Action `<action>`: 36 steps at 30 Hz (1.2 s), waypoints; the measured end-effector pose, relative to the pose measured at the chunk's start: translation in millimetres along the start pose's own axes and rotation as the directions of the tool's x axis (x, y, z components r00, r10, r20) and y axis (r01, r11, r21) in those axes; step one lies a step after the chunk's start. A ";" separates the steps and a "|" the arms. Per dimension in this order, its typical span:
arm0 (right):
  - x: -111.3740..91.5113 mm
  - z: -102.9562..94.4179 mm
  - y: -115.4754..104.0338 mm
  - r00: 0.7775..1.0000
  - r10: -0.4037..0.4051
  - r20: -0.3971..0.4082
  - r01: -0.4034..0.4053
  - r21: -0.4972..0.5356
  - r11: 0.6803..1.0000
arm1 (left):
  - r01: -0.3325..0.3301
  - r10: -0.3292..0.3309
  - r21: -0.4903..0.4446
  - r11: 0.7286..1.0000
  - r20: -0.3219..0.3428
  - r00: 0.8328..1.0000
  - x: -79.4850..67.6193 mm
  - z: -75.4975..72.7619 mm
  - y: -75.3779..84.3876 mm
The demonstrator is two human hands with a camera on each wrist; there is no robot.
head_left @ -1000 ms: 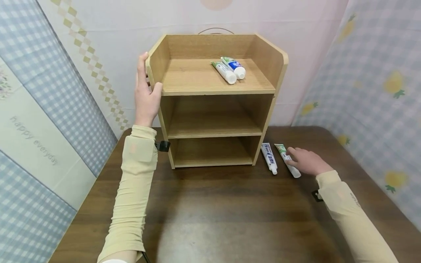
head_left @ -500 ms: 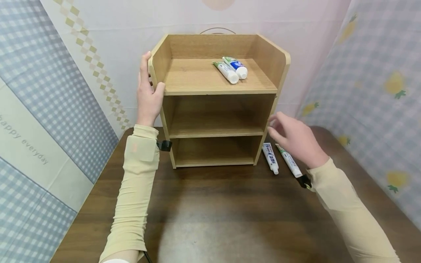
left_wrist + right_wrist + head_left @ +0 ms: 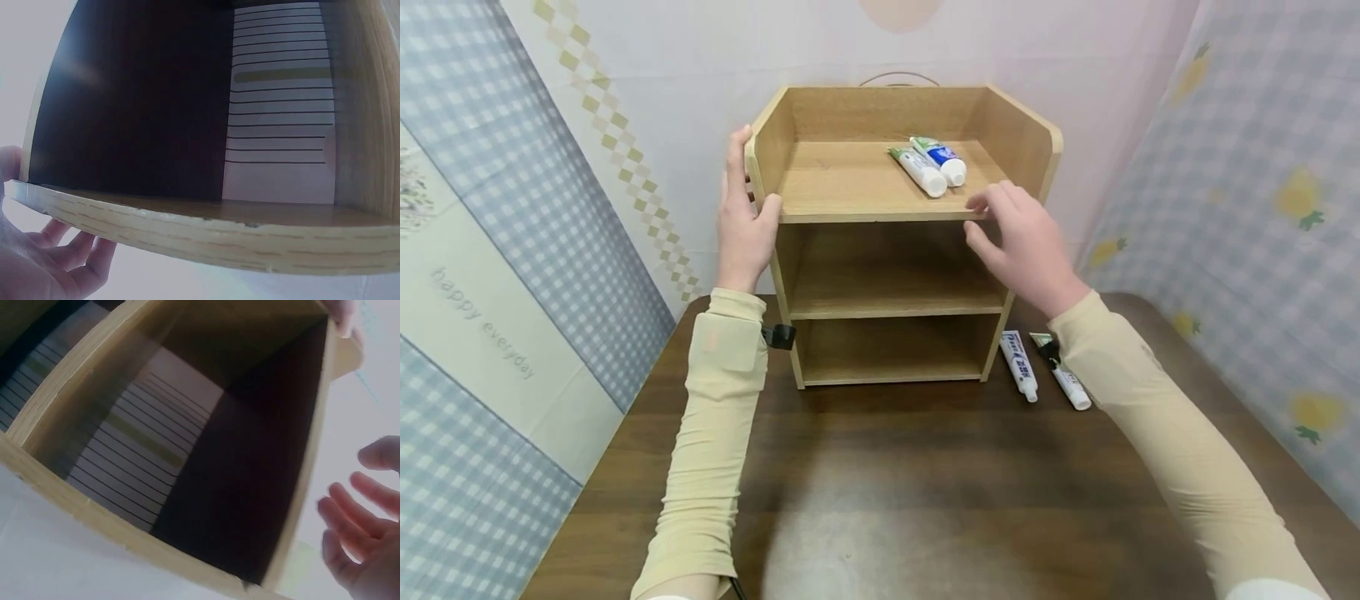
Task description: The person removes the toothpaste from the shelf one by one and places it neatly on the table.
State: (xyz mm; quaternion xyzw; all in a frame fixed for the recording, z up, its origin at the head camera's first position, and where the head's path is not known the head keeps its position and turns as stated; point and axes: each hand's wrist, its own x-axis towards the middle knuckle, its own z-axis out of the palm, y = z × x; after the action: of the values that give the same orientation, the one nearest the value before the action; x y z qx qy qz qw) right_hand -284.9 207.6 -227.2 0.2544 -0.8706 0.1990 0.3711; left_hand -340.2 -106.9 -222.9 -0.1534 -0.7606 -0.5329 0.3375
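A small wooden shelf unit (image 3: 842,179) with a raised rim stands at the back of the table. My left hand (image 3: 745,225) grips the front of its left side panel, thumb in front and fingers along the outer face. Two toothpaste tubes lie side by side on the top board: a white one (image 3: 917,172) with a green end and a blue-and-white one (image 3: 940,158). My right hand (image 3: 1022,246) hovers by the right end of the top board's front edge, fingers loosely bent. Nothing is between those fingers (image 3: 350,528) in the right wrist view.
To the right of the unit, a blue-and-white toothpaste tube (image 3: 1019,367) and a green-and-white one (image 3: 1071,385) lie on the brown table (image 3: 880,483). The right forearm partly covers the second. Patterned cloths (image 3: 1225,217) surround the table.
My right hand has left the green-and-white tube on the table, rising and moving left to the top board's front edge. My left hand keeps its grip on the side panel.
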 end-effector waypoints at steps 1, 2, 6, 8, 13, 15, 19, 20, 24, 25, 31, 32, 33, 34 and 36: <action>3.5 3.5 1.8 1.000 -0.013 -0.012 0.013 0.000 1.000 | -0.002 0.002 -0.001 1.000 0.003 1.000 -1.7 0.3 3.3; 6.3 7.0 3.5 0.999 -0.025 -0.020 0.025 -0.004 1.000 | -0.004 0.004 -0.002 1.000 0.006 1.000 -3.8 0.7 6.8; 12.9 19.4 9.1 0.999 -0.049 -0.022 0.048 -0.048 0.998 | 0.014 -0.014 -0.005 1.000 0.023 1.000 -10.6 3.5 17.0; 14.2 23.8 9.8 0.999 -0.038 -0.022 0.037 -0.071 0.997 | 0.019 -0.019 -0.015 1.000 0.034 0.999 -12.6 5.0 19.0; 23.9 28.3 7.3 0.999 0.013 -0.045 -0.017 -0.101 0.995 | -0.004 0.006 -0.044 0.999 0.042 0.999 -12.2 7.5 19.6; 31.6 28.0 6.1 0.998 0.026 -0.055 -0.032 -0.110 0.993 | -0.017 0.019 -0.046 0.999 0.042 0.999 -10.2 8.2 20.1; 46.4 26.6 5.6 0.998 0.057 -0.031 -0.061 -0.162 0.985 | -0.020 0.022 -0.041 0.999 0.043 0.999 -7.7 8.5 23.2; 49.3 26.6 5.3 0.998 0.068 -0.017 -0.070 -0.179 0.981 | -0.026 0.027 -0.033 0.999 0.040 0.999 -5.6 9.1 19.3; 59.0 26.3 0.4 0.991 0.124 0.057 -0.105 -0.259 0.960 | -0.027 0.028 -0.025 0.999 0.037 0.999 2.2 10.0 2.3; 62.6 25.9 -1.6 0.986 0.147 0.084 -0.119 -0.277 0.954 | -0.027 0.027 -0.024 0.999 0.036 0.999 4.3 10.3 -2.4; 87.1 22.3 -12.5 0.942 0.257 0.217 -0.162 -0.379 0.911 | -0.008 0.009 -0.028 1.000 0.033 0.999 4.4 6.3 -1.2; 89.8 22.6 -13.0 0.937 0.265 0.229 -0.161 -0.390 0.906 | -0.004 0.005 -0.030 1.000 0.033 0.999 3.4 5.4 0.9; 91.6 23.2 -13.0 0.932 0.272 0.238 -0.163 -0.394 0.905 | 0.002 -0.001 -0.031 1.000 0.033 0.999 2.3 4.7 2.7; 92.9 24.2 -12.6 0.929 0.278 0.244 -0.167 -0.393 0.904 | 0.005 -0.004 -0.031 1.000 0.032 0.999 1.3 4.2 4.2; 93.5 26.0 -11.1 0.925 0.284 0.253 -0.175 -0.381 0.908 | 0.012 -0.011 -0.031 0.999 0.030 0.999 -0.2 3.6 5.3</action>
State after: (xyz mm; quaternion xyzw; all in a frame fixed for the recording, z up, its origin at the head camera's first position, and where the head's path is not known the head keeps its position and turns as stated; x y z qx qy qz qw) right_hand -348.1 157.3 -172.3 0.1060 -0.9625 0.0417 0.2464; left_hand -338.1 -101.5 -220.0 -0.1625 -0.7579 -0.5444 0.3207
